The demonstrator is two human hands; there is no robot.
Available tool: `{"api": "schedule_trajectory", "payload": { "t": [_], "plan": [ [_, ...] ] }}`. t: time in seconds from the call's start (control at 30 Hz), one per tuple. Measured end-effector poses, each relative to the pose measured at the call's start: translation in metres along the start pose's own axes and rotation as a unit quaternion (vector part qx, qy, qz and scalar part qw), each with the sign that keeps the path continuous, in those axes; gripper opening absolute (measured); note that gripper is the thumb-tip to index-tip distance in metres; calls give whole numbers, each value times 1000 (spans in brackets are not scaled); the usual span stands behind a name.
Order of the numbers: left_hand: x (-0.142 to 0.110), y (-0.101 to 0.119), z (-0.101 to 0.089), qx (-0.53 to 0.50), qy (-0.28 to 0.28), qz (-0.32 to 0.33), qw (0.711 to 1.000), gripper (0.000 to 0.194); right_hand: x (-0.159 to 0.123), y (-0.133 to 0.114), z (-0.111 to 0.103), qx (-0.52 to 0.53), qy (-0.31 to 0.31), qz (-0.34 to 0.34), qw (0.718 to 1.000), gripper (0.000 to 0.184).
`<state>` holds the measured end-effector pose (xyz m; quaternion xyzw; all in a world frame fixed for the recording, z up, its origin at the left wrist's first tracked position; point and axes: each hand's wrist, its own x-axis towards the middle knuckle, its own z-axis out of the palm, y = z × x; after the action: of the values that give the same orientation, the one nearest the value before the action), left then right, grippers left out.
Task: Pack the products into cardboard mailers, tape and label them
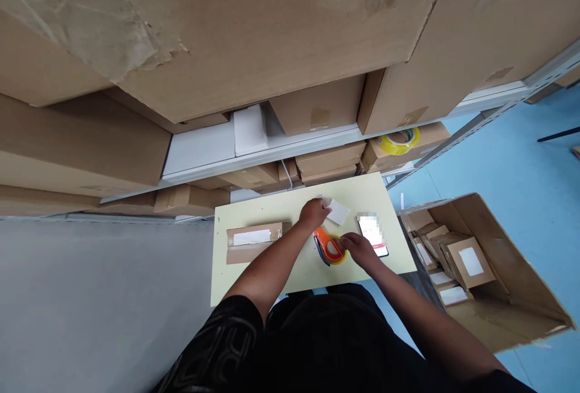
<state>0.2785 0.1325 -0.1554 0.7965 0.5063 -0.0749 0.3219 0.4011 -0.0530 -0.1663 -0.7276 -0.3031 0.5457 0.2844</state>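
My left hand (314, 214) is closed on a white paper slip (338, 212) over the back of the small table (281, 278). Just in front of it lies an orange tape dispenser (327, 244) with a roll of yellowish tape. My right hand (359, 248) has its fingers pinched at the right edge of that dispenser; the fingertips are partly hidden. A phone (373, 234) with a lit screen lies right beside this hand. Left of my left forearm, a flat cardboard box (248, 254) bears a white label and clear tape.
Shelves (199, 148) with large cardboard boxes (272, 24) rise behind the table and hang over it. A yellow tape roll (399, 141) rests on a box at the back right. On the right stands an open carton (512, 266) holding several small labelled boxes (469, 260).
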Motion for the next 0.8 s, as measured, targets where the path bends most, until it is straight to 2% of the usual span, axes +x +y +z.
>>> {"api": "schedule_trajectory", "payload": {
  "t": [0.07, 0.13, 0.23, 0.33, 0.4, 0.57, 0.8],
  "plan": [
    [0, -2, 4, -26, -27, 38, 999, 26, 1, 0, 0, -1, -1, -1, 1000, 29],
    [2, -4, 10, -28, -27, 45, 998, 34, 2, 2, -1, 0, 4, -3, 1000, 28],
    [9, -8, 17, 30, 17, -38, 999, 48, 3, 7, -1, 6, 8, -3, 1000, 27],
    [17, -13, 22, 72, -5, -83, 994, 57, 2, 11, -2, 11, 8, -1, 1000, 27],
    [21, -16, 24, 78, -19, -82, 993, 51, 1, 13, -2, 11, 7, 6, 1000, 27],
    [29, -23, 26, 83, 0, -69, 994, 24, 1, 19, -6, 4, 7, 22, 1000, 27],
    [33, -27, 18, 86, -3, -47, 995, 17, 6, 18, -7, 19, 6, 20, 1000, 27]
  ]
}}
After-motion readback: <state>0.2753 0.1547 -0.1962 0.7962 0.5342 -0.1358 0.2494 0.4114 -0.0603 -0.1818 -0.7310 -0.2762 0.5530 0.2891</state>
